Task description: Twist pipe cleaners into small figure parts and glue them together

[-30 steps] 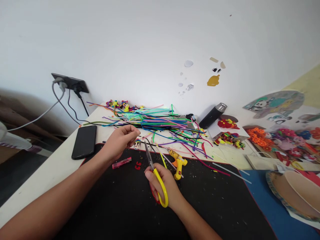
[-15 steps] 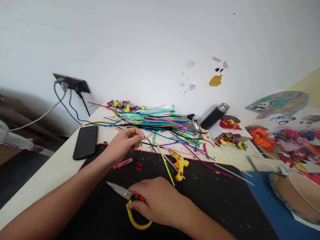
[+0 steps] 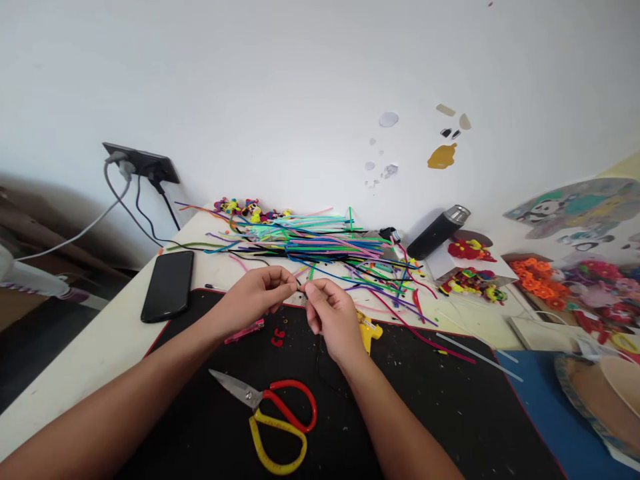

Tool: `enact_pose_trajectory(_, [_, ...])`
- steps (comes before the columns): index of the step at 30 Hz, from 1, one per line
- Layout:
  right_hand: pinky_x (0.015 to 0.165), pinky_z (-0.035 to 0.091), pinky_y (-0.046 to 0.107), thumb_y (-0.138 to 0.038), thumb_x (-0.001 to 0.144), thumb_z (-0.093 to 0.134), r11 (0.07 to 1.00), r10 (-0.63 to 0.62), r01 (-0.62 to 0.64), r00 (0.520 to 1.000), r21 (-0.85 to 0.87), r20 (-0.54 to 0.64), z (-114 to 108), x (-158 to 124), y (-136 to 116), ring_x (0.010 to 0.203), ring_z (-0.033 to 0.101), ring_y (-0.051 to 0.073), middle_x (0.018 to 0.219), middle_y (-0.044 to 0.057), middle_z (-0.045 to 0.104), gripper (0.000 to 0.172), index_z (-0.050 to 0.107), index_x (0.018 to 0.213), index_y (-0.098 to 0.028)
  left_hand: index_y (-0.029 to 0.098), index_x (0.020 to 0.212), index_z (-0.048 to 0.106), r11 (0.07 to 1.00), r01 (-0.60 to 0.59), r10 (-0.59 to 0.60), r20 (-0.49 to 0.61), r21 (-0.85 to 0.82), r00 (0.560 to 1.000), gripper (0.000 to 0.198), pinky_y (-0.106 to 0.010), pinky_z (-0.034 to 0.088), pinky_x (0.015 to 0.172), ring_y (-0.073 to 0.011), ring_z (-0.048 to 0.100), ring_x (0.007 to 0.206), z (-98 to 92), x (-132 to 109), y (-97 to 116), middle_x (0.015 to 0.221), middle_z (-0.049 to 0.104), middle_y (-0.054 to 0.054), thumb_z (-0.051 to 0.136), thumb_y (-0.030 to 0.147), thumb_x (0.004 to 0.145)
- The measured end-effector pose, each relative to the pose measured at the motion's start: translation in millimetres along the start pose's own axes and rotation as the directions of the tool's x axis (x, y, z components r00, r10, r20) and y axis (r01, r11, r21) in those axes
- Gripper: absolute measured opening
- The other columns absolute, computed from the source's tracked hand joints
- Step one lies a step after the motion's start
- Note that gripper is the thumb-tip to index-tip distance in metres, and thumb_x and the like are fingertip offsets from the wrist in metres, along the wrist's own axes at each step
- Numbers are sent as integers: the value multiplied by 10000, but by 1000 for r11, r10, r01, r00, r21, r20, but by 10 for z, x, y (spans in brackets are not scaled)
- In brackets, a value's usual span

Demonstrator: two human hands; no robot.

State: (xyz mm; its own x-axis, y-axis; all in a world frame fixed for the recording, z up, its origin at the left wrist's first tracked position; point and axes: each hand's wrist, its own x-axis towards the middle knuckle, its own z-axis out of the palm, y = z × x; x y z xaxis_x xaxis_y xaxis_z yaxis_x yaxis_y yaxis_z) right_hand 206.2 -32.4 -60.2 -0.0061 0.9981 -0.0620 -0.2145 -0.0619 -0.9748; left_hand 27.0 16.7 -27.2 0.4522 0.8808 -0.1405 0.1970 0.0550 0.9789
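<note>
Leftmost, phone (image 3: 167,287) flat on tabletop (image 3: 107,353). Then lighter (image 3: 245,331) on black mat (image 3: 450,413), partly behind left wrist; scissors (image 3: 250,396) nearer, handles to the right. Hands mid-scene: left hand (image 3: 260,293) pinched shut on thin black strand (image 3: 300,287), right hand (image 3: 334,317) pinching it too, fingertips almost meeting. Stems (image 3: 330,247) piled far behind. Glue gun (image 3: 370,331) just right, part hidden by right hand. Farther right, flask (image 3: 435,235) near wall (image 3: 250,100).
</note>
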Motion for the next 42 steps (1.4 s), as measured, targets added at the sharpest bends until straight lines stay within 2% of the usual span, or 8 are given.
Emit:
enact_pose_trajectory(2, [386, 260, 208, -583, 926, 752, 1000, 0, 1, 1000, 23, -29, -12, 2, 76, 377, 403, 69, 539, -82, 540, 397, 707, 946, -189, 178, 873, 680, 999, 17, -17, -9, 28, 1000, 378, -227, 265, 492, -99, 376, 499, 12, 7, -10, 563, 506, 67, 730, 553, 867])
enact_pose_trajectory(5, [391, 269, 211, -569, 918, 759, 1000, 29, -29, 1000, 3, -9, -65, -23, 169, 378, 408, 75, 525, -86, 534, 381, 689, 926, -194, 184, 868, 683, 998, 34, -35, 4, 58, 999, 347, -231, 283, 497, -106, 397, 506, 33, 24, -48, 573, 513, 60, 731, 528, 865])
enact_pose_trajectory(12, [399, 307, 212, -532, 927, 737, 999, 40, -40, 999, -34, 2, -170, -37, 177, 388, 428, 83, 551, -89, 559, 328, 649, 927, -216, 192, 910, 691, 982, 100, -115, 87, 160, 990, 348, -233, 314, 503, -115, 427, 520, 71, 52, -151, 613, 534, 51, 698, 539, 905])
enact_pose_trajectory(18, [404, 312, 209, -488, 950, 720, 999, 34, -32, 998, -43, 44, -171, -60, 163, 406, 445, 83, 579, -88, 571, 280, 649, 953, -217, 189, 844, 688, 984, 85, -101, 101, 154, 990, 327, -228, 333, 515, -112, 432, 532, 107, 38, -82, 616, 543, 53, 749, 509, 847])
enact_pose_trajectory(29, [418, 335, 209, -457, 950, 691, 990, 56, -50, 997, -134, 46, -181, -71, 126, 409, 466, 91, 569, -94, 565, 246, 633, 958, -219, 189, 851, 706, 984, 67, -82, 84, 165, 993, 368, -232, 348, 515, -120, 453, 531, 91, 27, -75, 617, 556, 43, 733, 555, 872])
enact_pose_trajectory(42, [399, 297, 205, -458, 915, 700, 993, 112, -109, 992, -50, 62, -151, -79, 118, 366, 419, 84, 497, -114, 539, 254, 596, 907, -226, 186, 881, 722, 987, 43, -54, 68, 157, 996, 383, -222, 303, 486, -109, 400, 501, 111, 38, -97, 558, 515, 57, 719, 569, 887])
